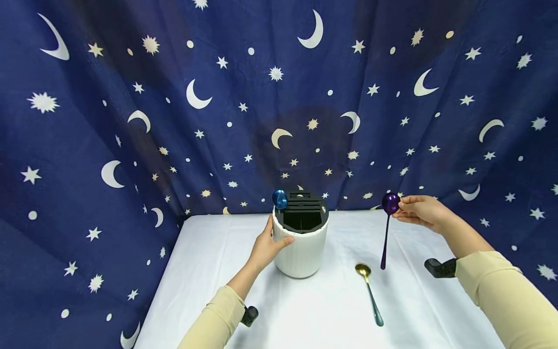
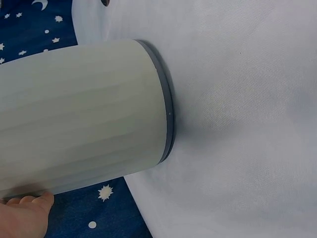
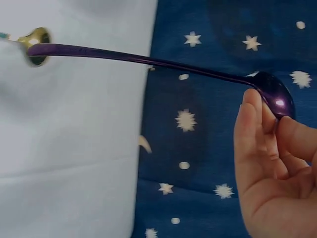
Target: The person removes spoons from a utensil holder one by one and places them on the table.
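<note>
A white round utensil holder (image 1: 301, 254) with a black slotted top stands upright at the table's back. My left hand (image 1: 267, 246) grips its left side near the rim, thumb across the front; the left wrist view shows the fingertips along the holder's wall (image 2: 84, 109). A blue spoon (image 1: 280, 199) rises bowl-up from the holder's left slot, its handle hidden inside. Off to the right, my right hand (image 1: 420, 212) pinches a purple spoon (image 1: 390, 203) by its bowl, between thumb and fingers. Its handle (image 3: 143, 60) hangs down above the table.
A spoon with a gold bowl and green handle (image 1: 370, 293) lies on the white tablecloth (image 1: 322, 315), between the holder and my right arm. Behind the table hangs a dark blue curtain (image 1: 244, 131) with moons and stars.
</note>
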`<action>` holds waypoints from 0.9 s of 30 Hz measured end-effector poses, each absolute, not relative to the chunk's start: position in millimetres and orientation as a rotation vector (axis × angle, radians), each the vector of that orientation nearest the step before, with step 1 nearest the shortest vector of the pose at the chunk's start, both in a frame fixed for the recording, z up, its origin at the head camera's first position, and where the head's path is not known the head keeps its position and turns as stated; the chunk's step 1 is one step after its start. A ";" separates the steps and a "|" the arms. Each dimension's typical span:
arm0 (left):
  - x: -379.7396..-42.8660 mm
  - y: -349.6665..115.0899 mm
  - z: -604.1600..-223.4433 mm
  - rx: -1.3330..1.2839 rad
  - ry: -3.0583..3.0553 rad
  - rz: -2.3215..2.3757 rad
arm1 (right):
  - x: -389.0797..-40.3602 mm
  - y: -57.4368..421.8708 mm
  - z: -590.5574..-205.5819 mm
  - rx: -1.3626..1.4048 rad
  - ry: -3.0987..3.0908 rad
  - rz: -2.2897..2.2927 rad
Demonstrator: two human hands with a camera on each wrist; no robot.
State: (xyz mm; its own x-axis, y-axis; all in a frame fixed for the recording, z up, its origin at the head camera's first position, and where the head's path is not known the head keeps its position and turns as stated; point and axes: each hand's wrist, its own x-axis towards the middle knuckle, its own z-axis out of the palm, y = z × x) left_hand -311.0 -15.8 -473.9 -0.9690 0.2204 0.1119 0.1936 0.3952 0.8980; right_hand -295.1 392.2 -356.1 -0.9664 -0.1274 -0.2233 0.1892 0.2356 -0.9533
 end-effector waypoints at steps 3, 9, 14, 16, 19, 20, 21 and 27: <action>-312.5 -17.0 -473.9 0.380 2.605 1.666 | -294.9 394.8 -371.7 0.085 2.223 -1.794; -314.7 -18.1 -473.3 0.373 2.618 1.672 | -296.2 399.1 -401.2 0.125 2.166 -1.794; -316.2 -18.2 -473.5 0.364 2.618 1.668 | -293.1 400.8 -421.8 0.156 2.144 -1.778; -316.4 -18.1 -473.4 0.358 2.610 1.669 | -292.1 401.3 -428.7 0.165 2.129 -1.777; -316.1 -18.0 -473.4 0.352 2.594 1.678 | -291.9 401.8 -438.0 0.182 2.120 -1.768; -315.9 -17.9 -473.3 0.351 2.591 1.679 | -292.0 401.8 -440.7 0.189 2.121 -1.763; -315.8 -17.9 -473.3 0.350 2.588 1.683 | -292.2 401.7 -443.6 0.195 2.122 -1.756; -317.2 -17.3 -474.1 0.359 2.601 1.678 | -293.3 402.0 -460.4 0.210 2.105 -1.754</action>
State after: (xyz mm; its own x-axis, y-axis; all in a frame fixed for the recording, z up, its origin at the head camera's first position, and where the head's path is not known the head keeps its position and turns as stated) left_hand -317.2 -17.3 -474.1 -0.9731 0.2060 0.1027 0.1785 0.3936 0.9018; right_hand -293.3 402.0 -460.4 -0.9123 -0.1320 -0.3876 0.3574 0.2053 -0.9111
